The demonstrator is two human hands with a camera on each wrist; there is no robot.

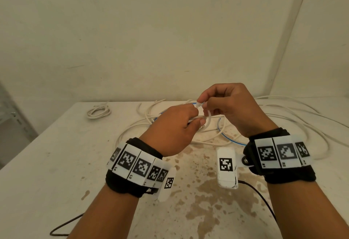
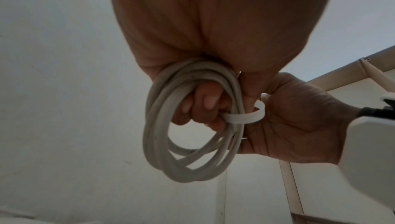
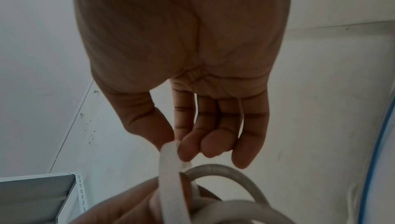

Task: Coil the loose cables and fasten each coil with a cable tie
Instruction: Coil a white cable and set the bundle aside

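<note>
white plastic and pale cable meet between our two hands above the table (image 1: 56, 153) in the head view. our left hand (image 1: 173, 131) has its fingers curled round a small coil, mostly hidden behind the knuckles, while our right hand (image 1: 232, 106) pinches the cable tie (image 1: 207, 118) at its head, thumb against forefinger. loose cables (image 1: 283, 119) sprawl on the table beyond, one of them blue, and a finished-looking small coil (image 1: 98, 111) lies far left.

from the left wrist view, the coil in hand (image 2: 188, 126) shows as several stiff-looking round loops that hold their shape, hanging from our left fingers (image 2: 205, 102), which pass through the loops and clamp them. the tie's strap (image 2: 245, 117) arcs round one side of the bundle in a wide loop, not yet drawn snug. we judge the cable light but springy, so it will try to open out unless gripped right where the strap crosses.

from the right wrist view, our right fingertips (image 3: 188, 150) pinch the strap's upper end, the other fingers lying relaxed beside. the strap looks smooth and thin, likely slippery, so we should hold it close to the head and pull straight, keeping the loops stacked under the left thumb.
</note>
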